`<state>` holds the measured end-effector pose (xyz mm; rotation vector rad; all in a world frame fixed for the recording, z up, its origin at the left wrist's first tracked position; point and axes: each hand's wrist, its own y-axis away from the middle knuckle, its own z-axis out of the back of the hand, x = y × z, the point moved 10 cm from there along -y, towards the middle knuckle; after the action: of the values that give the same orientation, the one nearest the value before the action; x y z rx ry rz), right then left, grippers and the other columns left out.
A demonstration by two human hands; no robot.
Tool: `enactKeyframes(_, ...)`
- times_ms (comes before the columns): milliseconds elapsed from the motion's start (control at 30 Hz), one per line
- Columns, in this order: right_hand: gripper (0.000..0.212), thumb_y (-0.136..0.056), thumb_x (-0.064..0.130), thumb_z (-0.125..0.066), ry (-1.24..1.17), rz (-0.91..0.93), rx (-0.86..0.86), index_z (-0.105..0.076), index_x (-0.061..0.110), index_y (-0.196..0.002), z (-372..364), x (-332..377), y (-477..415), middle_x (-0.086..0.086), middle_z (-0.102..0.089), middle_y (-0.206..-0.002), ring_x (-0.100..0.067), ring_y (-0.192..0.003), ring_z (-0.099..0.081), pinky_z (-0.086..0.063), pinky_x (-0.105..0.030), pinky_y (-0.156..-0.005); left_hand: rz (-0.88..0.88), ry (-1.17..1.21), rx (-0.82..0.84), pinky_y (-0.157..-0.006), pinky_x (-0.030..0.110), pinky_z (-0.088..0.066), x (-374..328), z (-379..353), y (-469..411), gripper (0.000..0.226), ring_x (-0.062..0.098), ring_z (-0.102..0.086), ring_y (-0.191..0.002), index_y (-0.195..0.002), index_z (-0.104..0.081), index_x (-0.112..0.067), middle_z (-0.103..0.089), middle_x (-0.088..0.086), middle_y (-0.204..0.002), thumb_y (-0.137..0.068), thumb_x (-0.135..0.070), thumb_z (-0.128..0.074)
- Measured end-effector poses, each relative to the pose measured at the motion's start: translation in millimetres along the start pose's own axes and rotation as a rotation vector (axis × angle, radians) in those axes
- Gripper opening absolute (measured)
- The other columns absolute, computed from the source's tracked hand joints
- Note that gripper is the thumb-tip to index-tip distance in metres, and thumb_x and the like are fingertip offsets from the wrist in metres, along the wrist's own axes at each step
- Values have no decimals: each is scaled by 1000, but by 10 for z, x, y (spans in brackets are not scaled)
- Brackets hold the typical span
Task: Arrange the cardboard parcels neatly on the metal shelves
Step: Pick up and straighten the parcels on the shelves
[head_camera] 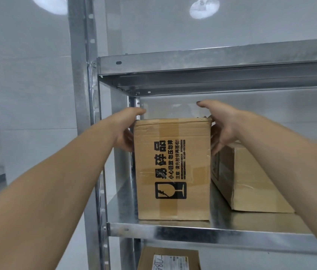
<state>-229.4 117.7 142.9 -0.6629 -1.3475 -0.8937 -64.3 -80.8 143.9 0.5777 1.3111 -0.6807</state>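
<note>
Head view, looking slightly upward into a galvanised metal rack (pixel 81 94) set against a white wall. Subject item: a tall parcel (pixel 173 168) of brown cardboard, standing upright at the left end of the middle shelf (pixel 192 232), its front face close behind the shelf's front rim and its left side near the rack's corner post. The front face carries black printed characters and a broken-glass symbol, both turned sideways, with a strip of brown tape running down the centre. The top front edge shows light creasing. The left hand (pixel 126 129) is at the upper left corner of the parcel: the thumb reaches over the top edge and the curled fingers hold the left side face, partly hidden behind the box edge. The right hand (pixel 221 127) is at the upper right corner: its fingers lie fairly straight and spread, pressed flat against the right side face, while the thumb stands raised above the top; contact between thumb and cardboard cannot be confirmed. The parcel is thus held between the two hands, base resting on the shelf. A flat parcel (pixel 251 184) lies on the same shelf just beside it on the right, long side running toward the back; the right fingers sit in the narrow space between the two boxes. The upper shelf (pixel 212 61) spans overhead. On the level below, a labelled parcel (pixel 169 259) is partly in view, its white label facing up.
</note>
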Motion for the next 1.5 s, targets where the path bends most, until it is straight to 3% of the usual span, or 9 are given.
enactKeyframes(100, 58, -91, 50, -70, 153, -12, -1, -50, 9, -127, -103, 18, 52, -24, -61, -115, -47, -98, -61, -52, -65, -66, 28, -76, 18, -70, 46, -54, 8, -77, -40, 25, 28, -67, -88, -100, -58, -13, -68, 12, -96, -94, -36, -64)
enactKeyframes(267, 33, -92, 29, -72, 308, -23, 10, -60, 6, -112, -166, 20, 68, -22, -66, -104, -43, -89, -65, -54, -62, -63, 35, -153, 28, -69, 46, -53, -1, -102, -95, 14, 28, -67, -85, -95, -59, -13, -68, 12, -91, -93, -25, -64)
enactKeyframes(567, 28, -96, 26, -66, 356, 0, 5, -58, 5, -114, -197, 53, 69, -23, -65, -102, -43, -88, -64, -53, -63, -64, 37, -181, 25, -69, 46, -53, -2, -111, -156, 11, 28, -66, -87, -95, -59, -12, -68, 13, -95, -94, -23, -62)
enactKeyframes(900, 20, -106, 23, -48, 204, 71, -40, -58, 8, -97, -80, 56, 78, -22, -65, -106, -43, -96, -65, -52, -63, -66, -28, 101, -1, -73, 39, -52, 84, -50, -59, 40, 24, -65, -81, -97, -57, -18, -64, 4, -77, -99, -57, -47)
enactKeyframes(1033, 20, -107, 18, -43, 84, 73, -71, -56, 11, -95, 67, 8, 43, -20, -65, -101, -42, -96, -64, -50, -66, -72, -59, 273, -43, -106, 58, -43, 436, -20, -105, 64, 35, -62, -117, -136, -53, -10, -67, 13, -118, -100, -61, -40)
enactKeyframes(1133, 23, -106, 15, -43, -70, 45, -69, -55, 13, -87, 215, -95, -5, -15, -65, -91, -36, -91, -64, -48, -70, -86, -43, 184, -154, -116, 55, -31, 791, -6, -51, 62, 34, -49, -132, -142, -49, -10, -56, 15, -139, -104, -57, -35)
enactKeyframes(1333, 33, -107, 15, -40, -371, -20, -27, -53, 19, -77, 336, -480, -152, -9, -65, -75, -28, -79, -66, -56, -59, -45, 147, 242, -111, -103, 55, -43, 1414, -115, 37, 36, 28, -59, -100, -113, -59, -22, -67, 10, -105, -104, -51, -40)
enactKeyframes(1400, 32, -108, 15, -39, -412, 8, -19, -54, 19, -80, 332, -564, -162, -8, -67, -71, -27, -78, -66, -57, -59, -48, 170, 386, -69, -93, 54, -51, 1443, -154, 48, 26, 32, -64, -98, -106, -60, -19, -69, 12, -100, -101, -43, -48)
enactKeyframes(1500, 26, -109, 11, -36, -452, 100, -50, -53, 30, -115, 362, -581, -157, -9, -66, -101, -30, -86, -66, -58, -67, -67, 113, 446, -109, -75, 49, -57, 1320, -82, 34, 14, 31, -65, -94, -103, -58, -19, -68, 13, -97, -100, -29, -48)
